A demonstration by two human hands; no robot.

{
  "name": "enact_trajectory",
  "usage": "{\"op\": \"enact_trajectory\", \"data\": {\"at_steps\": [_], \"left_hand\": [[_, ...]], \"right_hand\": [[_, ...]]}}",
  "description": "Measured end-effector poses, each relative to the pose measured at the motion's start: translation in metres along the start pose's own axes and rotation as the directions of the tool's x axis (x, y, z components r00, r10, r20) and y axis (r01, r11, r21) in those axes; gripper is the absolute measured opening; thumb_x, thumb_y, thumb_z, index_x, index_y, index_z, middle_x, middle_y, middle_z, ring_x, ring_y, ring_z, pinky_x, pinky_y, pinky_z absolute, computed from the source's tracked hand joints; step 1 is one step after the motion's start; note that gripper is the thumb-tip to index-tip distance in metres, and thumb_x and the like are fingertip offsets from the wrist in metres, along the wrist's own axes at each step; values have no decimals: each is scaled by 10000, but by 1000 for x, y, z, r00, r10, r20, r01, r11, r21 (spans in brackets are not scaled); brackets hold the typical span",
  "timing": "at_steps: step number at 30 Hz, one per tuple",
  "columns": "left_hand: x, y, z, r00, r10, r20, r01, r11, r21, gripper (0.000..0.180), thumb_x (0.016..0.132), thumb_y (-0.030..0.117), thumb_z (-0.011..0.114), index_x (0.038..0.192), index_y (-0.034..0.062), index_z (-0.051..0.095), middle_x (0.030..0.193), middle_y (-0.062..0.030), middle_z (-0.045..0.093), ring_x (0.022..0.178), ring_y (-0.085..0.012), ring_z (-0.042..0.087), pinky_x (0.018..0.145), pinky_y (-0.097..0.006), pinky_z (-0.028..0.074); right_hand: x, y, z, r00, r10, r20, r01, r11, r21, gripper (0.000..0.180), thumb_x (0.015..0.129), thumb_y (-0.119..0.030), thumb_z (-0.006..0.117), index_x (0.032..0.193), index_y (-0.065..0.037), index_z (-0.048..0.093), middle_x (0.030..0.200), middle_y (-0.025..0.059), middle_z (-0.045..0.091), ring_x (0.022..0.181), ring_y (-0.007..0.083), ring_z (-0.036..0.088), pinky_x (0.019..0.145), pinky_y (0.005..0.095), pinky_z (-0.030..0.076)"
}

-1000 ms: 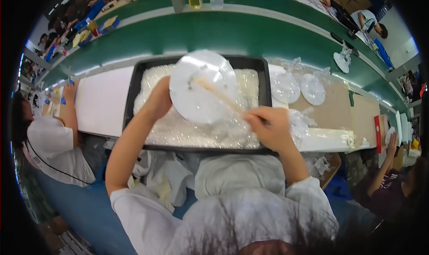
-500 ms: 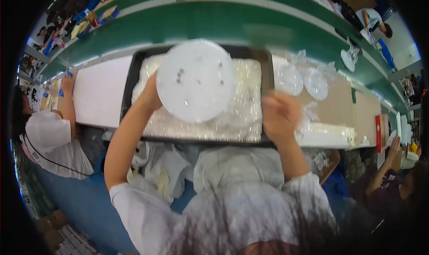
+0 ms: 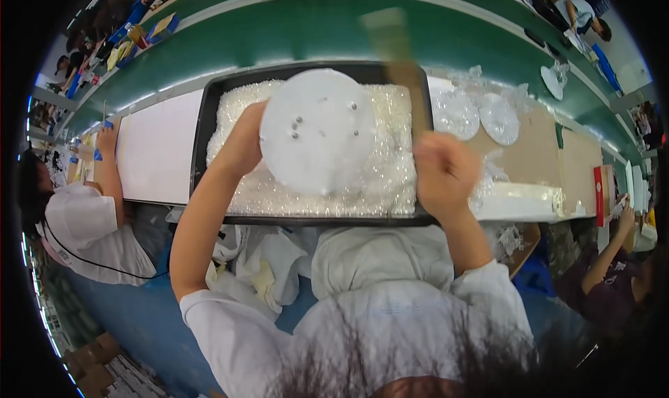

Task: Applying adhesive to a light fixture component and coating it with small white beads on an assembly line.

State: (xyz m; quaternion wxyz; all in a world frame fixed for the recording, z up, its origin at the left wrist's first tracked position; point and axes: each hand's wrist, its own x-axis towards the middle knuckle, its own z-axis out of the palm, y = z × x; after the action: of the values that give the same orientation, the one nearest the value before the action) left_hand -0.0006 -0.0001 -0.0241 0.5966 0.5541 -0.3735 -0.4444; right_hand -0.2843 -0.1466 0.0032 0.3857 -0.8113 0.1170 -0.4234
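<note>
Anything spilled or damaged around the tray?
Nothing stands out: the sparkling bits lie inside the black tray, and the white disc in the left hand looks whole. The blurred tool in the right hand can't be judged.

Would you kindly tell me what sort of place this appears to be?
Most likely a workshop or factory floor: there is a long green workbench, a black tray filled with small glittering pieces, and a co-worker in white at the left.

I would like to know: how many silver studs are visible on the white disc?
5. On the white disc, three studs cluster left; two sit right, an upper one and a lower one. Fainter marks are unclear; its back is hidden.
</note>
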Motion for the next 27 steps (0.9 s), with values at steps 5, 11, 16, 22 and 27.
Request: {"op": "enact_trajectory", "data": {"at_steps": [5, 11, 16, 22, 27], "left_hand": [[-12, 14, 21, 989, 143, -46, -127, 961, 247, 434, 959, 289, 499, 1174, -68, 620, 1074, -84, 678, 943, -147, 642, 827, -293, 520], [-11, 17, 23, 996, 46, -77, -43, 998, 43, 430, 960, 296, 470, 1174, -46, 621, 1088, -71, 671, 969, -131, 631, 843, -276, 501], [-10, 17, 22, 999, -5, -41, 5, 1000, 6, 404, 932, 276, 478, 1188, 2, 627, 1022, -18, 659, 874, -71, 599, 730, -190, 447], [-2, 16, 17, 994, -69, -81, 64, 996, -56, 306, 897, 226, 495, 1063, 14, 639, 885, 25, 608, 689, -21, 479, 511, -192, 315], [-7, 9, 35, 989, -54, -140, 45, 997, -69, 254, 901, 239, 522, 1016, 35, 622, 823, 21, 565, 641, -40, 472, 494, -218, 338]], "right_hand": [[12, -10, 4, 988, -23, 152, 43, 991, -130, 128, 916, -77, 593, 848, 31, 591, 655, 71, 582, 545, 132, 540, 512, 233, 437], [11, -16, 7, 994, -58, 89, 64, 995, -71, 137, 888, -79, 629, 773, -9, 607, 628, 67, 571, 511, 134, 525, 470, 244, 399], [16, -23, 17, 994, -78, 77, 80, 997, -16, 129, 876, -66, 639, 755, -26, 626, 629, 63, 574, 488, 120, 495, 456, 248, 383], [20, -22, 14, 974, -177, 141, 180, 984, -8, 27, 864, -12, 627, 872, 2, 649, 646, 101, 595, 491, 143, 513, 480, 276, 414], [18, -26, 20, 959, -98, 268, 111, 993, -33, 15, 827, -56, 676, 822, -44, 669, 611, 64, 581, 468, 172, 510, 463, 271, 398]]}}
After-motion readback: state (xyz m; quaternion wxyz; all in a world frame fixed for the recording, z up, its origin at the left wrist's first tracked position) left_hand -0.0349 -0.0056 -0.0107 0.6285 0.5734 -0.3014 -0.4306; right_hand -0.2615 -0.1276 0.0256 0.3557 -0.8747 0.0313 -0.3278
